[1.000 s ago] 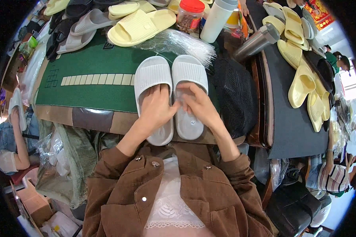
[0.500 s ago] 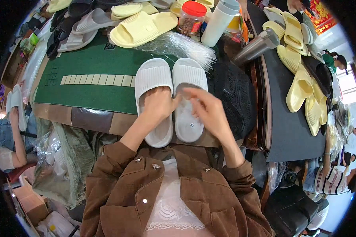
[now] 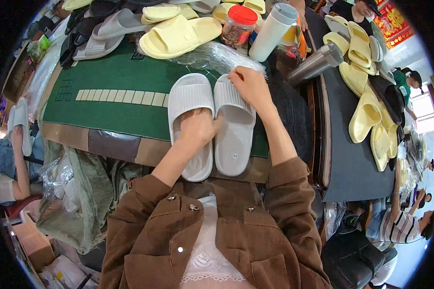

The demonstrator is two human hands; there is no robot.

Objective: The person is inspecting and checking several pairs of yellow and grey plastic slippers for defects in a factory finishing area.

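Observation:
Two light grey slippers stand side by side before me, toes pointing away: a left slipper and a right slipper with a small round sticker on its heel. My left hand reaches into the left slipper's opening. Its fingers are partly hidden under the strap, while its thumb crosses to the right slipper's inner edge, gripping the pair where they meet. At the right slipper's toe my right hand is closed, fingertips curled down. Whether it pinches the toe or clear plastic bags just beyond is hidden.
A green mat with a row of pale rectangles covers the table. Yellow slippers, grey and black ones, a red-lidded jar and a white bottle stand behind. A steel flask leans at right. Other people work nearby.
My right hand has moved from over the right slipper's opening forward to its toe, and its fingers have closed. My left hand stays in the left slipper. The view has shifted slightly.

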